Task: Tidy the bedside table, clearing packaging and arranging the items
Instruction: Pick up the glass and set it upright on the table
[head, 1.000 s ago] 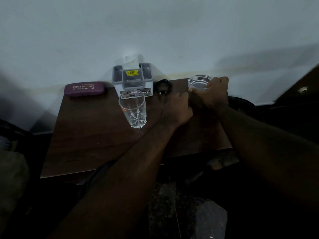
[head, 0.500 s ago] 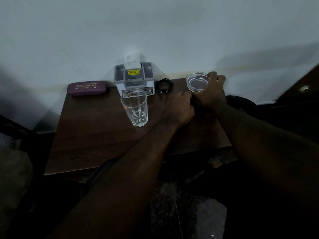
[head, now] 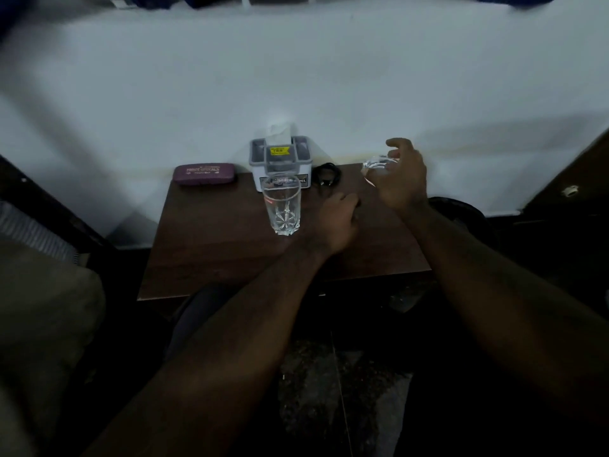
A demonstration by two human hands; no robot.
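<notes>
Glass ashtray (head: 374,163), round with no long axis, is sitting at the bedside table's (head: 214,252) 1 o'clock corner, near the back and right edges. Right hand (head: 400,179) is hovering over it, fingers loosely spread, gripping nothing. Left hand (head: 333,222) is resting beside the tumbler (head: 282,209), grip hidden. Bare wood is lying open toward 7 o'clock.

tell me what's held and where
Cannot tell: right hand curls by the glass ashtray, at its right rim, contact blurred; left hand shows nothing held.

Right hand (head: 400,179) is beside the glass ashtray (head: 374,163); left hand (head: 333,222) rests on table (head: 214,252).
</notes>
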